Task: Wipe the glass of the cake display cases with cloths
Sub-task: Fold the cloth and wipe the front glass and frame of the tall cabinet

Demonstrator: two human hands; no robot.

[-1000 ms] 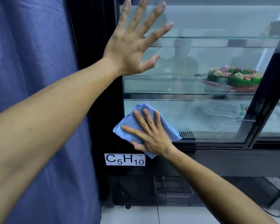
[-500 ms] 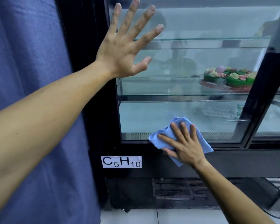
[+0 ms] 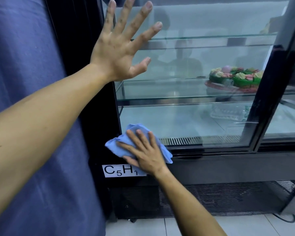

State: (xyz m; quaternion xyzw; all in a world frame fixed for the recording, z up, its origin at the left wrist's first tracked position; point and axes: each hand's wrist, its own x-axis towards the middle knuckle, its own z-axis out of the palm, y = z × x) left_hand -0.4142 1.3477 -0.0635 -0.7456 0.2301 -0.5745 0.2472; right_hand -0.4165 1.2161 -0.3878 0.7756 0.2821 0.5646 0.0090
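Right hand [image 3: 147, 158]: I see the fingers [image 3: 140, 138] straight and spread, flat on the cloth [image 3: 121, 145], pressing it, not clenched round it. Cloth is blue, bunched, sticking out left of and above the fingertips and a bit out to the right of the palm. It sits at the lower left corner of the glass [image 3: 186, 120], half on the pane, half on the black frame [image 3: 109, 103] below and left. Heel of the hand covers the right end of a white label [image 3: 119, 170] reading C5H1, just below the cloth.

Left hand [image 3: 119, 53]: fingers splayed wide, straight, holding nothing, palm toward the glass near its upper left edge, well above the cloth. I cannot tell if the palm touches the pane.

Right of the left-hand fingers, behind the glass: glass shelves [image 3: 177, 97], and on the middle one, far right, a cake [image 3: 235, 77] with green sides and pink and yellow flowers. Below it, on the case floor, a clear plastic tray [image 3: 228, 111]. A vent strip [image 3: 180, 141] runs along the bottom inside, just right of the cloth. Reflections of people show in the pane.

Left of both hands hangs a blue curtain [image 3: 24, 65]. Under the right forearm is a black grille [image 3: 220, 196], then floor tiles [image 3: 143, 226].
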